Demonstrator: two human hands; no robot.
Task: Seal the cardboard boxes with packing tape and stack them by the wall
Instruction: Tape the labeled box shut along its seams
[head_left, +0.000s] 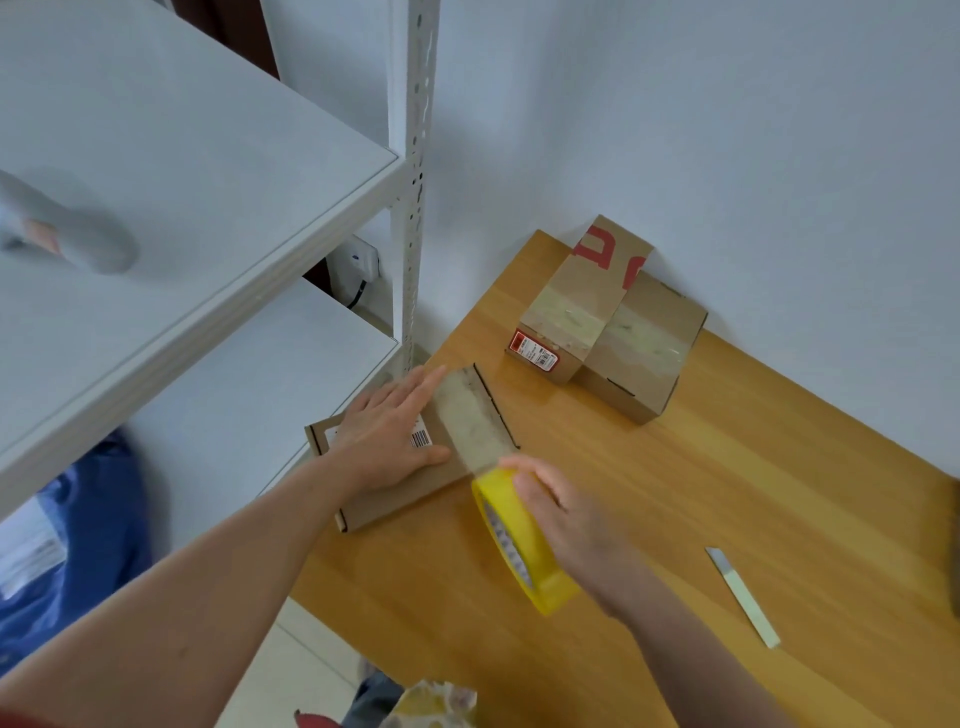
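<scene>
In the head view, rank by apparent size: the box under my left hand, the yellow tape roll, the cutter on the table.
1. box under the left hand
2. yellow tape roll, though it sits nearer the camera
3. cutter, long but thin

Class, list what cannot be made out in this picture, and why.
Head view only.
Label on near box: mostly under left hand, barcode too small.
Grey object on shelf: blurred, unidentifiable.
Dark thing at right edge: cut off.
Sticker on upper stacked box: print too small.
Right hand on tape roll: finger placement blurred.
</scene>
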